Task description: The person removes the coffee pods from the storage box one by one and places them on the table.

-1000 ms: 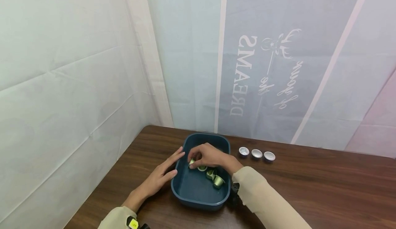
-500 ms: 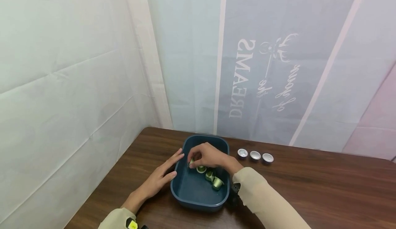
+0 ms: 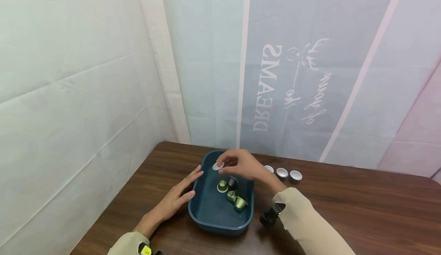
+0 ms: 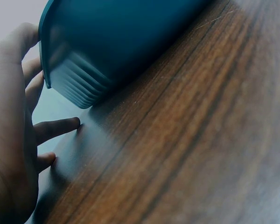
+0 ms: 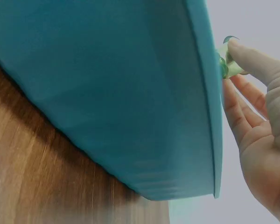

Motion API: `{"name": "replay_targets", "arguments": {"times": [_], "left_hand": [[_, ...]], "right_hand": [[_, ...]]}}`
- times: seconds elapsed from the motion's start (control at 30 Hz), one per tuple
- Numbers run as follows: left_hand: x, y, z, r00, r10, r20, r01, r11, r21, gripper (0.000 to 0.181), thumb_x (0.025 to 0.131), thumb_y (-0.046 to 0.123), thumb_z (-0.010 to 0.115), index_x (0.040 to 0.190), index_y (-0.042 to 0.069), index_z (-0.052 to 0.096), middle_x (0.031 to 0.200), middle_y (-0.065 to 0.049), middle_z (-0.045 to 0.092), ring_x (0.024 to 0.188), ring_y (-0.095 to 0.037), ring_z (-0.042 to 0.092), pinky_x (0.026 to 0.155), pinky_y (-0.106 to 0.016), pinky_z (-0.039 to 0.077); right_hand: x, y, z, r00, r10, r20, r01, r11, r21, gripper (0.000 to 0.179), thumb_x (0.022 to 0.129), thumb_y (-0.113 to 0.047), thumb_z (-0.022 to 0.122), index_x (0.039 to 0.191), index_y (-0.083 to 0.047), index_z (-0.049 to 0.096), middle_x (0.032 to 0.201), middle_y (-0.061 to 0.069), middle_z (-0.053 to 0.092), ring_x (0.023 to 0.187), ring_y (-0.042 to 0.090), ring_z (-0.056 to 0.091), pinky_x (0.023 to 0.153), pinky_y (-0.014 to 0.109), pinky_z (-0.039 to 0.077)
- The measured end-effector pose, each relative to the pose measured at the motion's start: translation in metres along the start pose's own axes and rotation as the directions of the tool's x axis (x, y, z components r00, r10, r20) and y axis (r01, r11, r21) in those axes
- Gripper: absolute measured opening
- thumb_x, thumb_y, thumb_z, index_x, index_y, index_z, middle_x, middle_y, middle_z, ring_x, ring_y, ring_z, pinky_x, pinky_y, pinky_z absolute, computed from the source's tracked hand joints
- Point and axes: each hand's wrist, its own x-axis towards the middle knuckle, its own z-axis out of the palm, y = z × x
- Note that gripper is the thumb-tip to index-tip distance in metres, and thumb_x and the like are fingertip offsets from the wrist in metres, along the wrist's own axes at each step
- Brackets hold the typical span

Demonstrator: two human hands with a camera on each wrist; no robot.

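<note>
Between thumb and fingers my right hand (image 3: 242, 165) pinches a light green coffee capsule (image 5: 233, 64), its pale lid (image 3: 218, 166) facing up over the far end of a blue plastic bin (image 3: 210, 224). My left hand (image 3: 175, 195) rests against the bin's left side, fingers straight; in the left wrist view some fingertips touch the rim and others reach down to the table. Inside the bin lie a green capsule (image 3: 222, 186) standing on its lid, a dark capsule (image 3: 232, 182) and two more green capsules (image 3: 240, 203) on their sides.
On the dark wooden table (image 3: 344, 209), right of the bin, three capsules stand in a row with silver lids up, among them a middle capsule (image 3: 281, 172) and a right capsule (image 3: 296, 176). A printed cloth (image 3: 293, 75) hangs behind the table, a white cloth (image 3: 75, 94) at left.
My right hand has lifted the green capsule up from among the others and moved toward the bin's far end, uncovering the dark capsule. The left hand stays at the bin's side.
</note>
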Motion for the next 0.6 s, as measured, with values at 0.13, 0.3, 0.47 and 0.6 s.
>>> {"name": "replay_targets", "arguments": {"times": [0.13,0.3,0.47,0.6], "left_hand": [[0.000,0.001,0.000,1.000,0.001,-0.001,-0.001,1.000,-0.012,0.053,0.101,0.010,0.044,0.152,0.016,0.029,0.159,-0.003,0.016,0.143,-0.023,0.018,0.105,-0.061,0.023],[-0.002,-0.001,-0.001,1.000,0.010,0.000,-0.010,1.000,-0.001,0.052,0.101,0.009,0.044,0.151,0.011,0.029,0.159,-0.005,0.015,0.143,-0.024,0.018,0.106,-0.057,0.024],[-0.003,-0.002,-0.001,1.000,0.007,0.002,-0.007,1.000,0.001,0.053,0.101,0.010,0.044,0.151,0.014,0.029,0.159,-0.003,0.015,0.143,-0.023,0.018,0.105,-0.060,0.024],[-0.001,-0.002,-0.001,1.000,0.001,-0.002,-0.001,1.000,-0.002,0.055,0.101,0.009,0.045,0.152,0.019,0.029,0.159,-0.001,0.014,0.143,-0.022,0.017,0.105,-0.061,0.024]], "right_hand": [[-0.013,-0.006,-0.009,0.997,-0.041,-0.073,0.044,0.998,0.047,0.017,0.084,-0.005,0.073,0.101,-0.004,0.070,0.106,0.008,0.066,0.094,0.021,0.064,0.084,0.040,0.052],[-0.027,0.014,-0.015,0.980,-0.062,-0.187,0.067,0.998,0.022,0.016,0.082,-0.012,0.077,0.096,-0.014,0.072,0.108,-0.001,0.065,0.096,0.015,0.063,0.081,0.033,0.053],[-0.045,0.022,-0.027,0.963,-0.067,-0.261,0.077,0.997,0.029,0.016,0.082,-0.015,0.077,0.097,-0.017,0.072,0.110,0.001,0.065,0.095,0.018,0.064,0.079,0.034,0.053],[-0.062,0.025,-0.040,0.947,-0.064,-0.313,0.080,0.996,0.039,0.017,0.082,-0.005,0.074,0.097,-0.012,0.070,0.112,0.006,0.064,0.094,0.019,0.065,0.080,0.034,0.053]]}}
